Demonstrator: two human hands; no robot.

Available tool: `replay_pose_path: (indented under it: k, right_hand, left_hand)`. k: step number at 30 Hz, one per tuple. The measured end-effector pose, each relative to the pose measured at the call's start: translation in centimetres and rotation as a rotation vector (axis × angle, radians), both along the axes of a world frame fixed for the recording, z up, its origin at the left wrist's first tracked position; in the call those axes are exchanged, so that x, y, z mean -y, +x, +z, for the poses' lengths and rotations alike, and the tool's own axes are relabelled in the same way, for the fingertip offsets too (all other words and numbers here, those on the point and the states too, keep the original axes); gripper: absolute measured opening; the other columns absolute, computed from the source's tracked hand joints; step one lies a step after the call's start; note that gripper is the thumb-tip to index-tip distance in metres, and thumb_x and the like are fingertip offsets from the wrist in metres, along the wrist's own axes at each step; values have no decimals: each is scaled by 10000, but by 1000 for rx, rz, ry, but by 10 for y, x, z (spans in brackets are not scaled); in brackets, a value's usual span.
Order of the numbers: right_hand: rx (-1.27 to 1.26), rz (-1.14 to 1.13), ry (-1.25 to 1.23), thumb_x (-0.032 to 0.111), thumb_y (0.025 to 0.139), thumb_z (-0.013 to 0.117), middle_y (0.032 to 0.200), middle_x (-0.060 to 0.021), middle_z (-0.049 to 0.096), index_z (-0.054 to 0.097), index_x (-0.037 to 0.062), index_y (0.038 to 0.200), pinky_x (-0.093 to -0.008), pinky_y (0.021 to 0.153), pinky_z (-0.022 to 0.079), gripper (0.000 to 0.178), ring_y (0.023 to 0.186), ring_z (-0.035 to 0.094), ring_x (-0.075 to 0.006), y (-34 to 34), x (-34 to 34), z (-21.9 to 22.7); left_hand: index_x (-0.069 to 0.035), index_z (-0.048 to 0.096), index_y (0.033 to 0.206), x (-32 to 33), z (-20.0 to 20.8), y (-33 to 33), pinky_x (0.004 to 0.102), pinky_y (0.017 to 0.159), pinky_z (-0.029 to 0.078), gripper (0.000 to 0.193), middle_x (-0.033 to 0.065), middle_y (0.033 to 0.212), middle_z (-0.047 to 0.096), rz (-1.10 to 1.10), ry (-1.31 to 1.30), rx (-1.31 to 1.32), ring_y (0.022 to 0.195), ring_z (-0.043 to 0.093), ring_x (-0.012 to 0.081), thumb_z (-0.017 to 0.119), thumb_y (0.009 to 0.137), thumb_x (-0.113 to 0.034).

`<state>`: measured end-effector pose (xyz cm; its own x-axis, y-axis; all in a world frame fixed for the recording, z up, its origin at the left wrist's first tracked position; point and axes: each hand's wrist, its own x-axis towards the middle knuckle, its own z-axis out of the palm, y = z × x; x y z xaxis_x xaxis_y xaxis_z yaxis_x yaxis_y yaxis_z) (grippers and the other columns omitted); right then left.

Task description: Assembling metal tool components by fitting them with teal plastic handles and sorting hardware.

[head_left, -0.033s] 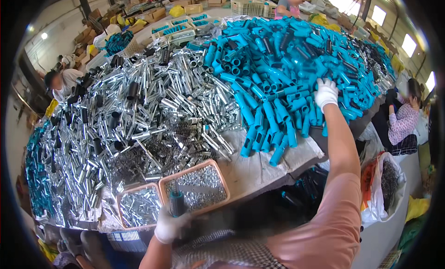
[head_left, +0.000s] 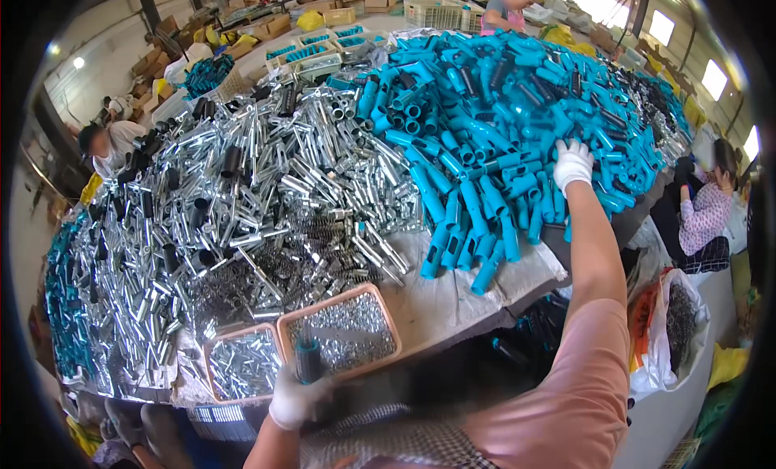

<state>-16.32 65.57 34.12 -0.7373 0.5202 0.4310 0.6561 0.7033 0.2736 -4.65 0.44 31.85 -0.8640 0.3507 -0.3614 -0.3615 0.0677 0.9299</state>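
Both gloves busy at the parts table.
My left hand (head_left: 297,398) grips one dark tube (head_left: 307,360) right by two orange trays (head_left: 391,319); right hand (head_left: 572,164) is pressed onto the blue tubes (head_left: 477,130), grip unclear.

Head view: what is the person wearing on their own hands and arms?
Both hands wear white knit work gloves: the left hand and the right hand. The right arm is bare below a short salmon-pink sleeve. The left forearm below its glove is also bare. No markings show.
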Motion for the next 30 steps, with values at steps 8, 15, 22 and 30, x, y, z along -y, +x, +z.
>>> replay_pose_path:
  k: [8, 15, 22, 30]
  right_hand:
    - [290, -189, -348, 338, 879, 673, 1645, -90, 191, 413, 359, 1488, -618, 1188, 181, 662, 1499, 180, -391, -62, -3, -18]
    - [346, -8, -284, 371, 837, 713, 1576, -16, 337, 504, 219, 1438, -583, 1192, 202, 654, 1480, 248, -320, -95, -7, -45]
    - [-726, 444, -270, 311, 815, 747, 1248, -200, 609, 606, 77, 1223, -459, 1057, 413, 492, 1232, 525, -385, -50, 22, -6]
    - [-307, 1125, -1975, 433, 982, 594, 874, -118, 692, 610, 20, 1070, -339, 742, 555, 423, 797, 670, -195, 102, 294, 59]
  left_hand:
    - [-27, 613, 942, 8, -1, -1, 250, 468, 473, 242, 39, 734, 654, -6, -93, 104, 560, 620, 120, 792, 780, -48]
    - [-35, 614, 951, 8, -2, -5, 260, 558, 488, 276, 19, 764, 642, -54, -80, 119, 624, 605, 108, 819, 771, -74]
    - [-28, 612, 954, 3, 0, -5, 248, 547, 483, 294, 23, 758, 640, -95, -124, 92, 626, 605, 104, 834, 786, -124]
    - [-21, 586, 983, -7, 23, 9, 257, 488, 492, 239, 52, 753, 635, -36, 63, 6, 556, 614, 135, 742, 803, -25]
